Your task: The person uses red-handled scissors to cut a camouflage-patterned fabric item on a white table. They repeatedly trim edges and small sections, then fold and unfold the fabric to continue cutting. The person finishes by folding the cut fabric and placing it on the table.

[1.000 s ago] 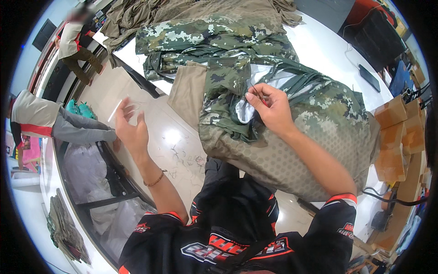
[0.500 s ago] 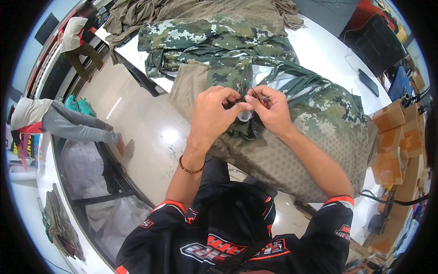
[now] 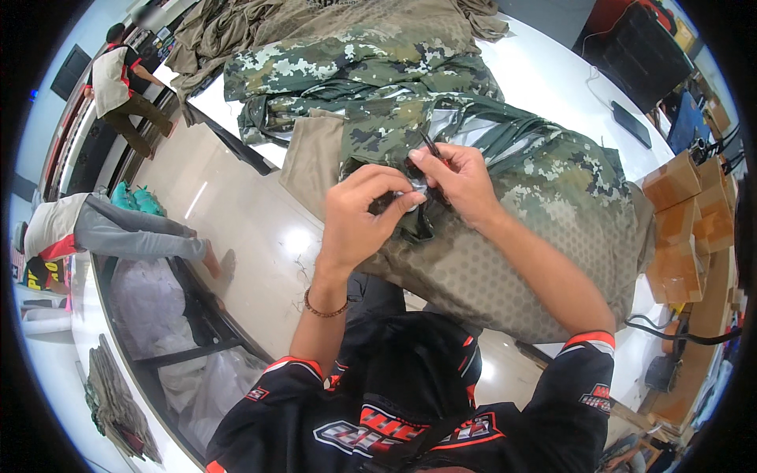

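Note:
My right hand [image 3: 461, 185] is closed on a small tool [image 3: 434, 153] with a dark, thin tip and a red part, likely thread snips. My left hand [image 3: 363, 213] has its fingers pinched on a white-backed edge of a camouflage garment [image 3: 544, 165], just left of and below my right fingertips. The garment lies draped over the near end of a white table [image 3: 540, 71], its lower part printed in tan hexagons. More camouflage and brown garments [image 3: 347, 59] are heaped behind it.
A phone [image 3: 631, 122] lies on the table's right side, beside cardboard boxes [image 3: 674, 229]. Two people [image 3: 118, 94] work at the left. Bagged items [image 3: 150, 307] sit under the left white bench [image 3: 87, 331], which bears folded cloth [image 3: 118, 402]. A black bag or chair [image 3: 623, 59] is at the back right.
My left hand has come up from the open floor side to pinch the fabric beside my right hand. The right hand has shifted slightly up and left. The nearer person at left bends lower.

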Tool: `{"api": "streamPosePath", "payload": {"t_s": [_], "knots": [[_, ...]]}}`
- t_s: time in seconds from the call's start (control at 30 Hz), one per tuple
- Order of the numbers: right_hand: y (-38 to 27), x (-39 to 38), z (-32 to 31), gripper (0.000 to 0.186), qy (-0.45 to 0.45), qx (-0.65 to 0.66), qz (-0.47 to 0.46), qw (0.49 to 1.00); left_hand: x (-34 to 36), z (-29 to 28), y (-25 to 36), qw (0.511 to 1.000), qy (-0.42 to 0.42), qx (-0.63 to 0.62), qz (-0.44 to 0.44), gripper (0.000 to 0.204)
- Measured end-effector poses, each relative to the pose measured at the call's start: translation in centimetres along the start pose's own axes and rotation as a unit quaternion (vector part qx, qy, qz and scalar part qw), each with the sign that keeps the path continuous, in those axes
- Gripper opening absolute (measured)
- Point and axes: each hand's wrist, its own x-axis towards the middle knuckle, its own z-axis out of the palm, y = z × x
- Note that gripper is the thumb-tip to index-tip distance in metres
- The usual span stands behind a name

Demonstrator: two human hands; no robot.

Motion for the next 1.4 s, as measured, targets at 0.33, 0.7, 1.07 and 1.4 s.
{"api": "streamPosePath", "payload": {"t_s": [0.33, 0.7, 1.07, 1.4], "knots": [[0.3, -0.1, -0.1, 0.015, 0.03, 0.089, 0.03, 0.995, -1.0, 0.1, 0.4, 0.998, 0.013, -0.016, -0.059, 0.021], [0.9, -0.3, -0.4, 0.013, 0.016, 0.075, 0.002, 0.997, 0.6, 1.5, 0.1, 0.979, 0.043, 0.023, -0.199, 0.035], [0.9, -0.4, -0.4, 0.015, -0.009, 0.005, -0.044, 0.999, -0.2, 0.9, -1.1, 0.965, 0.005, -0.079, -0.249, 0.019], [2.1, -0.1, 0.1, 0.016, 0.025, -0.028, -0.089, 0.995, -1.1, 0.0, -2.7, 0.938, 0.007, -0.274, -0.214, 0.01]]}}
